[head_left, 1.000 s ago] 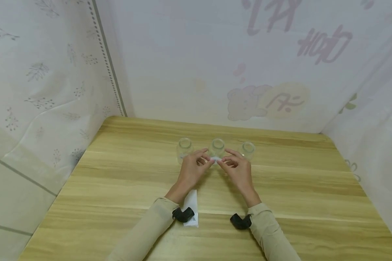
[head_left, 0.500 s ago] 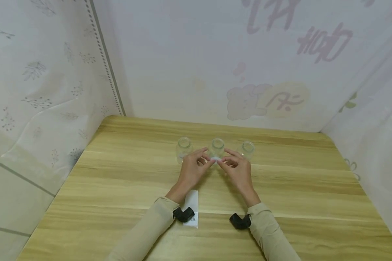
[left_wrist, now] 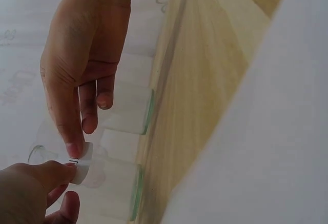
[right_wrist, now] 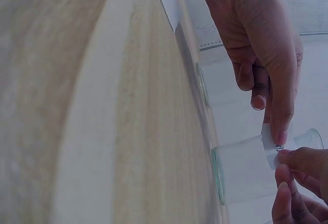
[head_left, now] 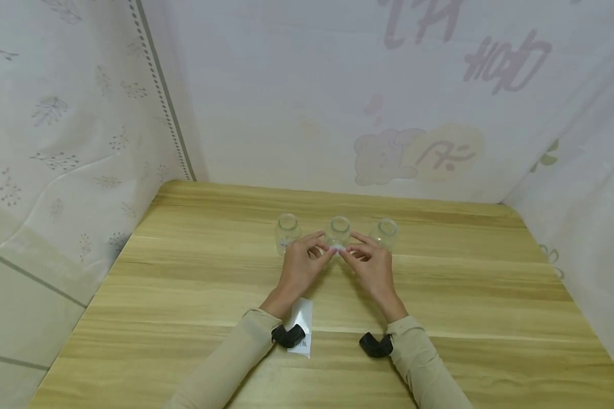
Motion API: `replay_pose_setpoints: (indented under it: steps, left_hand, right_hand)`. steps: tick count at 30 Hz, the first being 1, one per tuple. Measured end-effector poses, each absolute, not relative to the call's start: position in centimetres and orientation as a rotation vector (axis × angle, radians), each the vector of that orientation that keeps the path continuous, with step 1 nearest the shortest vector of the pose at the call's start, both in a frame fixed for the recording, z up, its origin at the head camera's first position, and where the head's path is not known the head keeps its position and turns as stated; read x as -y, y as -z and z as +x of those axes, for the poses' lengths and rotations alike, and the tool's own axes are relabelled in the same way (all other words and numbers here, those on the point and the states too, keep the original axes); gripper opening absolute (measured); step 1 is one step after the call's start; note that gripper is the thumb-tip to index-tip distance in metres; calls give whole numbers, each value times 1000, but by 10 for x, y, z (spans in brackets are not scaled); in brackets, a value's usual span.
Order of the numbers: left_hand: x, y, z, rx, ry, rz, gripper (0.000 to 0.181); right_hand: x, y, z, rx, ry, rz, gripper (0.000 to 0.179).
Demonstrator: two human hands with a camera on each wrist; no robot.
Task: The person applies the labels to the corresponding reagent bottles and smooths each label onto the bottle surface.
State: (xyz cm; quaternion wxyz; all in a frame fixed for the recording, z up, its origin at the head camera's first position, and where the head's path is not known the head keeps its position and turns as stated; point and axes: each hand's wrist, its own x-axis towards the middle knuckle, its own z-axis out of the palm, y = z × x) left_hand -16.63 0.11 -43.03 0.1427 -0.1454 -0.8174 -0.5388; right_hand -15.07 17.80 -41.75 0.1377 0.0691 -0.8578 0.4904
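Note:
In the head view, both hands meet at the front of the middle glass jar (head_left: pixel 340 225). My left hand (head_left: pixel 301 264) and right hand (head_left: pixel 376 270) pinch a small white label (head_left: pixel 337 248) from either side, thumb tips close together. Their forefingers reach along the sides of that jar. Dark print shows on the label (left_wrist: pixel 83 171) beside the thumbs in the left wrist view. The right wrist view has the label (right_wrist: pixel 268 144) against the jar's side, partly covered by the thumbs; how much of it sticks to the glass I cannot tell.
A second glass jar (head_left: pixel 287 226) stands to the left, with a small printed mark low on it. To the right is a third jar (head_left: pixel 387 229), partly behind the right hand. A white printed paper strip (head_left: pixel 301 315) lies on the wooden table (head_left: pixel 465 295) beside the left wrist.
Both hands keep almost the same place at the middle jar, with the label still between the thumbs. The head view has tilted slightly.

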Motion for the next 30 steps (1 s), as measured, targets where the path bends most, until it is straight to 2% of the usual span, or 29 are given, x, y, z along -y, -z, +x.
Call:
replay_pose_setpoints:
  steps: [8, 13, 30]
  left_hand:
    - [-1, 431, -166, 2366, 1545, -399, 41]
    - [-1, 432, -168, 2348, 1530, -403, 21]
    - [-2, 432, -167, 2351, 1521, -379, 17]
  right_hand:
    - [-178, 417, -151, 2490, -1413, 207, 14]
    - [-178, 417, -152, 2498, -1388, 208, 14]
    - [-178, 417, -152, 2486, -1383, 200, 14]
